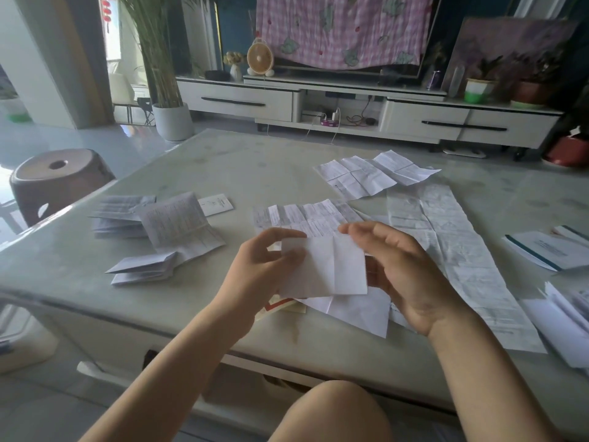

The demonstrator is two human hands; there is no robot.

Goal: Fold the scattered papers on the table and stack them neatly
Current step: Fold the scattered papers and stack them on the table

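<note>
I hold a creased white paper [328, 266] above the near edge of the pale table [223, 167]. My left hand [261, 269] pinches its left edge with thumb and fingers. My right hand [401, 272] grips its right side, fingers curled behind the sheet. Under it lie a printed unfolded sheet [306, 215] and another white sheet [357, 311]. Folded papers [178, 228] sit to the left, with a small folded one [143, 267] nearer the edge. A long unfolded sheet [452, 250] and a creased sheet [373, 173] lie to the right and beyond.
A white card [216, 204] lies beside the folded papers. Booklets with dark spines [548, 250] and more papers [564, 317] sit at the right edge. A brown stool [57, 180] stands left of the table. A white TV cabinet [350, 103] runs behind.
</note>
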